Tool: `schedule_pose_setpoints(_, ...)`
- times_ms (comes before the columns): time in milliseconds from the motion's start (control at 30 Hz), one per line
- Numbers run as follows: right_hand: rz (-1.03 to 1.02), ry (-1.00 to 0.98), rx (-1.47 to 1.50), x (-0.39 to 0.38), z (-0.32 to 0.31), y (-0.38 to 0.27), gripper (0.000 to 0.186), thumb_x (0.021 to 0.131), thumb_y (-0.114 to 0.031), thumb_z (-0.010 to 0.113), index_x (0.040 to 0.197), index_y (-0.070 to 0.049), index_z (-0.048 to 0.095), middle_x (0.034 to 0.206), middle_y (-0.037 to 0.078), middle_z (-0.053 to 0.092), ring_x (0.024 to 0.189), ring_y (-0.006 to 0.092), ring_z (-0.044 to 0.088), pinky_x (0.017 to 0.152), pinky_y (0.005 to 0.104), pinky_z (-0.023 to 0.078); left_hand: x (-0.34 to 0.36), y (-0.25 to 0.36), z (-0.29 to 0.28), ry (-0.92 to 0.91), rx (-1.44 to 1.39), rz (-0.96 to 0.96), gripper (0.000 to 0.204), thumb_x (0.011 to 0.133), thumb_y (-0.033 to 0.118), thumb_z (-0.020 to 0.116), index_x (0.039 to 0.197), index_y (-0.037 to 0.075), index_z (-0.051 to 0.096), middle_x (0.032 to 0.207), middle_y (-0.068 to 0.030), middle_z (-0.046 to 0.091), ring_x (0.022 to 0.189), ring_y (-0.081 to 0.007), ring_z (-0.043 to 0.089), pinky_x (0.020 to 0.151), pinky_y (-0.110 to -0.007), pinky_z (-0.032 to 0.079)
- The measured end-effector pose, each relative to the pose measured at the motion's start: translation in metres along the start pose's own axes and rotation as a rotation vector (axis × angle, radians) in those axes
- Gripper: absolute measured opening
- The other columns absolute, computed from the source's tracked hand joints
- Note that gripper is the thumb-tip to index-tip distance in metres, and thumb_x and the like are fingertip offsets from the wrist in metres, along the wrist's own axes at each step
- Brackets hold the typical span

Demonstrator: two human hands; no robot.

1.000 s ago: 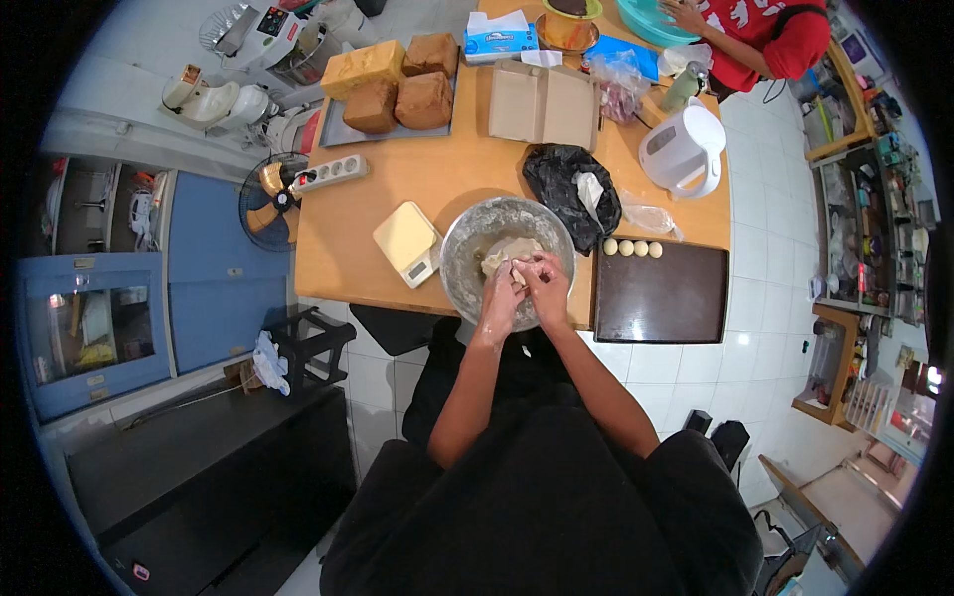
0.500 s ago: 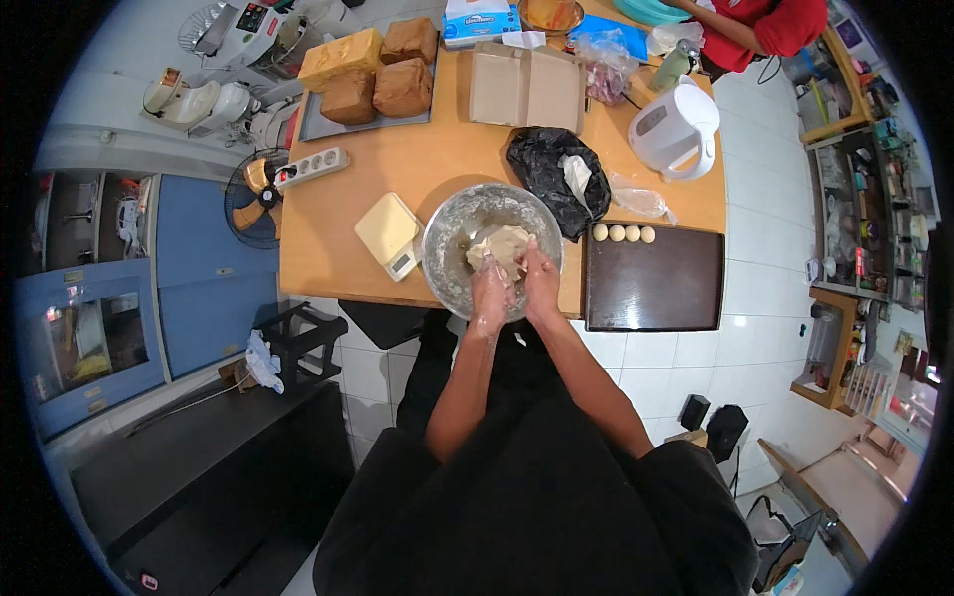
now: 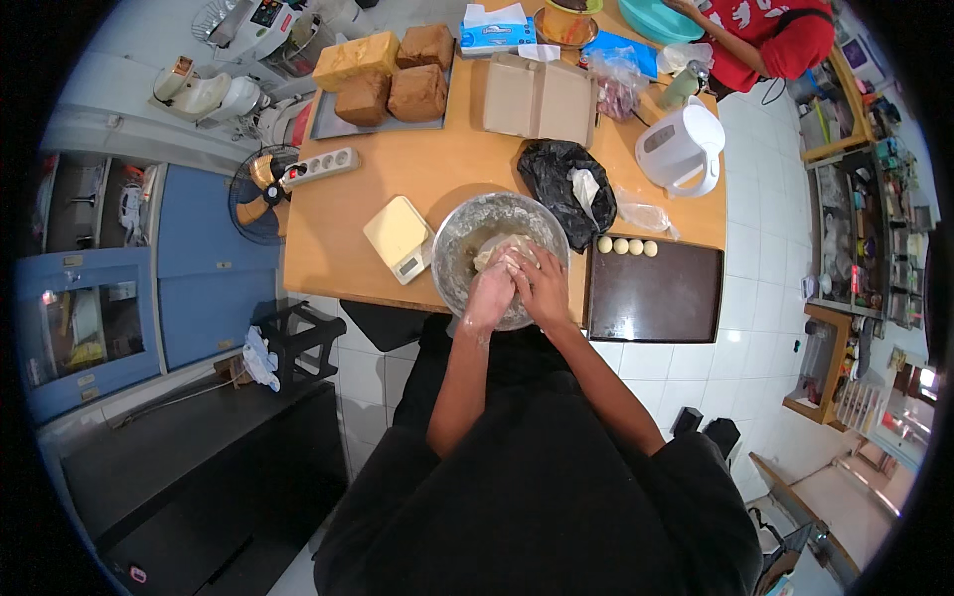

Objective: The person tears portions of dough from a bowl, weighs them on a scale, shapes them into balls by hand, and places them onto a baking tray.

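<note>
A pale lump of dough (image 3: pixel 494 252) sits in a floury metal bowl (image 3: pixel 452 233) at the table's front edge. My left hand (image 3: pixel 491 290), whitened with flour, is closed on the near side of the dough. Beside it, my right hand (image 3: pixel 543 283) lies with its fingers curved over the dough, against the left one. Together they cover much of the lump, and some fingertips are hidden. Left of the bowl is a cream kitchen scale (image 3: pixel 394 232). To the right, several round dough balls (image 3: pixel 621 245) stand in a row along the far edge of a dark baking tray (image 3: pixel 654 298).
A crumpled black plastic bag (image 3: pixel 553 179) lies just behind the bowl. Farther back are an open cardboard box (image 3: pixel 512 99), bread loaves (image 3: pixel 363 96) on a tray and a white electric kettle (image 3: pixel 681 144). A power strip (image 3: pixel 323 167) crosses the left edge. Another person in red (image 3: pixel 770 50) stands far right.
My hands have closed in on the dough, the right one now over it and against the left. Before, they were apart at its near side with more dough showing. The view has shifted slightly.
</note>
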State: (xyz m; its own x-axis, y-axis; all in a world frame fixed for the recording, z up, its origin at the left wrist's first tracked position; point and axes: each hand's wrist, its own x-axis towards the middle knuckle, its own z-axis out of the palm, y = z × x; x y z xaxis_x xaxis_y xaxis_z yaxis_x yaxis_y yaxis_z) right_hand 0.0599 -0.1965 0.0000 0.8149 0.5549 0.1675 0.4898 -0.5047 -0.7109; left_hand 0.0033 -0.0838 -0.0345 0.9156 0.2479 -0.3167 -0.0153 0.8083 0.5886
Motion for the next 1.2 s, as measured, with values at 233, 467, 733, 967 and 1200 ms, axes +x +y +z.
schedule_pose_setpoints(233,0.052,0.052,0.527,0.003,0.013,0.0,0.033,0.094,-0.019,0.053,0.124,-0.007,0.058,0.13,0.016,0.05,0.12,0.0311,0.048,0.102,0.042,0.035,-0.003,0.028,0.001,0.087,0.08,-0.083,0.031,0.099,0.016,0.045,0.126,0.003,0.05,0.116,-0.0104,0.059,0.104,-0.0209,0.058,0.089,-0.032,0.048)
schedule_pose_setpoints(467,0.431,-0.138,0.802,0.0,0.026,0.005,0.043,0.098,-0.029,0.047,0.133,-0.003,0.047,0.133,0.015,0.047,0.126,0.0249,0.042,0.106,0.0354,0.03,-0.002,0.045,0.005,0.324,0.128,-0.123,0.033,0.1,0.031,0.046,0.108,0.003,0.061,0.099,-0.0035,0.062,0.089,-0.0143,0.058,0.072,-0.027,0.048)
schedule_pose_setpoints(733,0.853,-0.387,1.475,0.01,0.038,-0.035,0.057,0.1,-0.038,0.044,0.145,-0.006,0.029,0.139,0.007,0.04,0.124,0.0204,0.042,0.105,0.0328,0.032,-0.006,0.057,0.013,0.362,0.842,-0.048,0.034,0.098,0.027,0.048,0.119,0.001,0.056,0.104,-0.0099,0.061,0.096,-0.0162,0.057,0.085,-0.032,0.046)
schedule_pose_setpoints(967,0.72,-0.317,1.332,0.011,0.04,-0.031,0.048,0.1,-0.032,0.044,0.141,-0.008,0.036,0.126,0.004,0.05,0.108,0.0125,0.053,0.094,0.0307,0.045,-0.018,0.083,0.01,0.22,0.7,0.17,0.028,0.094,0.009,0.053,0.121,-0.001,0.054,0.107,-0.009,0.063,0.1,-0.0153,0.058,0.092,-0.028,0.044)
schedule_pose_setpoints(1200,0.878,-0.33,1.481,0.02,0.025,-0.047,0.038,0.099,-0.026,0.049,0.13,-0.004,0.047,0.122,0.006,0.055,0.102,0.0144,0.059,0.091,0.0306,0.048,-0.021,0.072,0.011,0.262,0.722,0.293,0.021,0.092,0.005,0.057,0.111,-0.002,0.06,0.102,-0.0087,0.065,0.095,-0.0139,0.06,0.086,-0.026,0.047)
